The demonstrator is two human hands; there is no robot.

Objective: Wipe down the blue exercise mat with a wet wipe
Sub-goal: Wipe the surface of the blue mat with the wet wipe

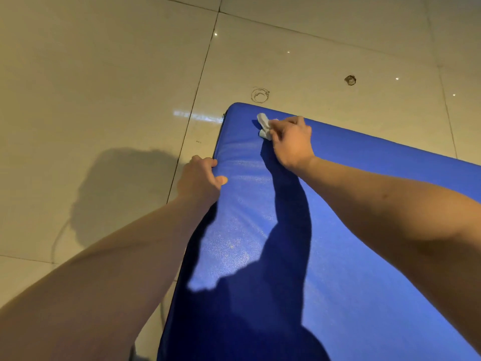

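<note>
A thick blue exercise mat (pixel 338 230) lies on the tiled floor, running from the lower middle to the right edge, with a rounded far-left corner. My right hand (pixel 292 140) grips a bunched white wet wipe (pixel 263 123) and holds it down on the mat near that far corner. My left hand (pixel 200 178) grips the mat's left edge: its fingers curl over the side and the thumb lies on the top surface. Shadows of both arms fall across the mat.
Glossy beige floor tiles (pixel 104 74) with dark grout lines surround the mat. A drawn circle mark (pixel 259 95) and a small chipped hole (pixel 350 80) lie on the floor just beyond the mat's far edge. A thin cord (pixel 56 246) curves on the floor at left.
</note>
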